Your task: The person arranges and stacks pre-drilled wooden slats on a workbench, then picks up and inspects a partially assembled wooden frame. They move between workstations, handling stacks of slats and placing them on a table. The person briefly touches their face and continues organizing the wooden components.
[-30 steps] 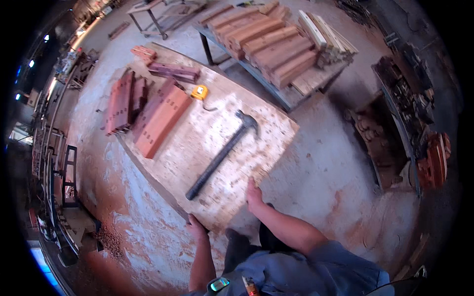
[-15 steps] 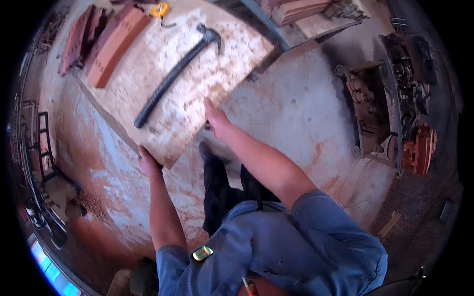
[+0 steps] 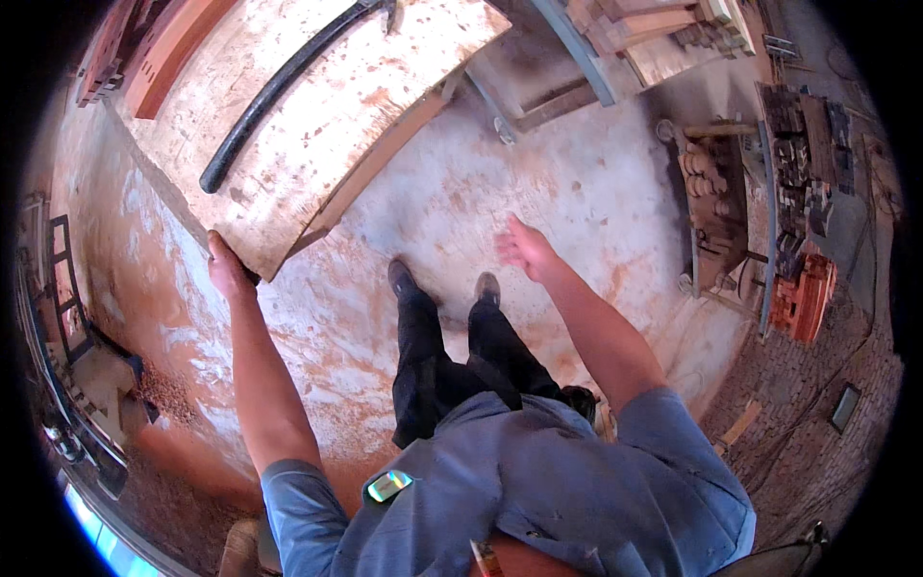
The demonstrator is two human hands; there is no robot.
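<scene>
My left hand [image 3: 231, 267] is closed on the near corner of a pale, stained wooden worktop [image 3: 385, 72], with its fingers partly hidden at the edge. Across that top lies a dark claw hammer [image 3: 279, 91], its handle pointing towards my left hand and its head at the far side. My right hand [image 3: 524, 248] is in the air above the floor, off to the right of the worktop. Its fingers are apart and it holds nothing. Reddish wooden pieces with small slots [image 3: 173, 60] rest at the worktop's far left.
At the far right, more cut wood [image 3: 635, 29] is stacked by a blue-grey metal frame [image 3: 574, 48]. A rack [image 3: 716, 197] with wooden parts stands on the right, near reddish blocks [image 3: 806, 298]. My feet [image 3: 487, 287] are on the stained concrete floor. A black metal frame [image 3: 65, 288] is at left.
My right hand has let go of the worktop's edge and moved right. The worktop and hammer now appear farther up and left in view; my left hand still grips the corner.
</scene>
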